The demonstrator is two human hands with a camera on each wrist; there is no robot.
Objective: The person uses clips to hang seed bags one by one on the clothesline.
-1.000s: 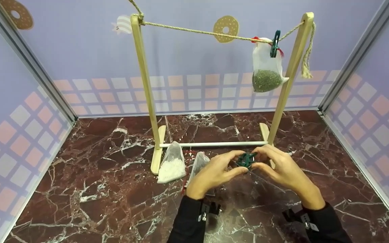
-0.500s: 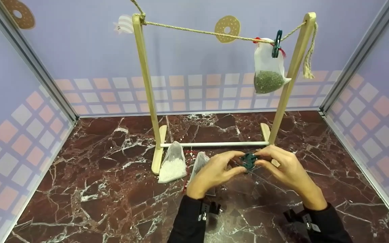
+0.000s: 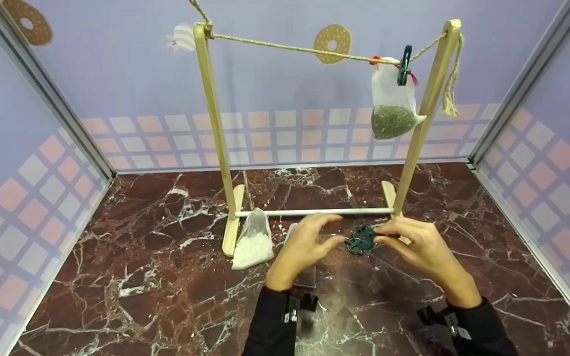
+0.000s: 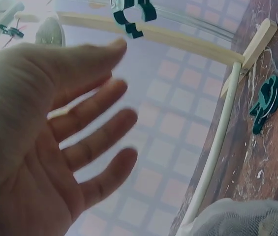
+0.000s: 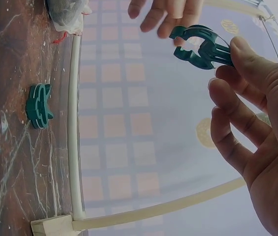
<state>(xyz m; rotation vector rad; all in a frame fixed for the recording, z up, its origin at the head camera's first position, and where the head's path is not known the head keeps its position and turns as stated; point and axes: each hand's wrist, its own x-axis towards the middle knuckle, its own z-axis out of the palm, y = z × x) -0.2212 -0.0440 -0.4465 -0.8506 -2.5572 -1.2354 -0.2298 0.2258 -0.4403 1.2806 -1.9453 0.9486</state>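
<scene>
My right hand (image 3: 419, 243) pinches a dark green spring clip (image 5: 198, 46) by its handles between thumb and index finger. The clip's jaws point toward my left hand and stand apart with nothing between them. My left hand (image 3: 302, 247), fingers parted and holding nothing, is just left of the clip. On the tabletop below lies another green clip (image 5: 39, 105); in the head view the two overlap. A mesh bag of white grains (image 3: 253, 247) lies left of my left hand. Behind that hand a second bag (image 4: 247, 219) is mostly hidden.
A wooden frame (image 3: 215, 118) carries a rope (image 3: 285, 47) between its posts. From the rope's right part hangs a mesh bag with green bits (image 3: 393, 106), clipped by a green clip (image 3: 404, 66). A white bar (image 3: 324, 211) joins the feet. Patterned walls surround the marbled table (image 3: 166, 306).
My left hand has let go of the clip and drawn back to the left, its fingers spreading. The right hand keeps its pinch on the clip and has barely moved.
</scene>
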